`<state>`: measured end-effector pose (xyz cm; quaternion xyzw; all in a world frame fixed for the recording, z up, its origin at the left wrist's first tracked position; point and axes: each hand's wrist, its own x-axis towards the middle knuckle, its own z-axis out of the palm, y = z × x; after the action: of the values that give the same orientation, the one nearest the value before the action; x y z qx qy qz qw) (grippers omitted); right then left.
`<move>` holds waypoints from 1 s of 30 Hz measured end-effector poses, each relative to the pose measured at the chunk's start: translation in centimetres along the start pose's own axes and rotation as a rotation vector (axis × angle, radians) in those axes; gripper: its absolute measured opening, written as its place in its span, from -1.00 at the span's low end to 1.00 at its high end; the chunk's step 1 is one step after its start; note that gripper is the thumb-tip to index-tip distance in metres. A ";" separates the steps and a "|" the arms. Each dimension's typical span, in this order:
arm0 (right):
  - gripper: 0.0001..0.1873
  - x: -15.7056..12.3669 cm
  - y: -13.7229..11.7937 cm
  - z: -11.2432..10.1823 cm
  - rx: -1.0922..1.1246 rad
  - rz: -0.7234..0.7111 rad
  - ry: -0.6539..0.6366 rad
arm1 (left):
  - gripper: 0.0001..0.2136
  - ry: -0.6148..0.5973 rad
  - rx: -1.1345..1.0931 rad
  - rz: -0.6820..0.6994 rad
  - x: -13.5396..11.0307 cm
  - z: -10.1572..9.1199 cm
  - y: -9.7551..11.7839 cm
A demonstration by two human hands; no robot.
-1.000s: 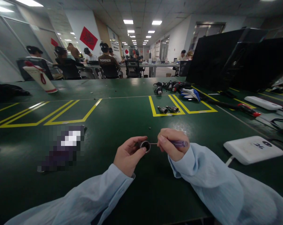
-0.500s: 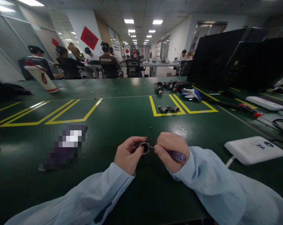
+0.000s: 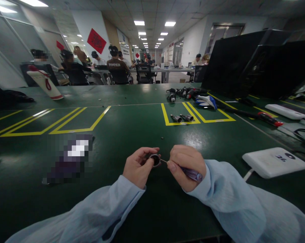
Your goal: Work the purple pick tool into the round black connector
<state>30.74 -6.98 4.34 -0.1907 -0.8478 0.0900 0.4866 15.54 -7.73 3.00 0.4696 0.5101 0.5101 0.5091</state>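
My left hand is closed around a small round metal cup-shaped part, its open mouth turned to the right. In my right hand is a screwdriver with a translucent purple handle, gripped in the fist. Its thin shaft points left and reaches the rim of the metal part; whether the tip is inside or just touching I cannot tell. A tiny dark piece lies on the green table just beyond my hands. Two metal parts with stems and cup-shaped ends lie inside a yellow taped box farther off.
A pixelated dark flat object lies to the left. On the right are a white device, a red-and-black handled tool and black monitors. Farther back lie a glove and black corded parts. People sit at distant tables.
My right hand has shifted slightly right and down with the screwdriver, its handle end dropping a little. My left hand and the metal part stay almost in place.
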 end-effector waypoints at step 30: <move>-0.81 -0.1 0.0 0.2 -0.097 -0.063 -0.010 | -0.86 0.028 0.024 0.007 0.0 0.2 0.2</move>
<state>30.60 -7.00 4.11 -0.1867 -0.8591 0.0345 0.4752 15.71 -7.70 3.21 0.4702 0.5215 0.5123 0.4945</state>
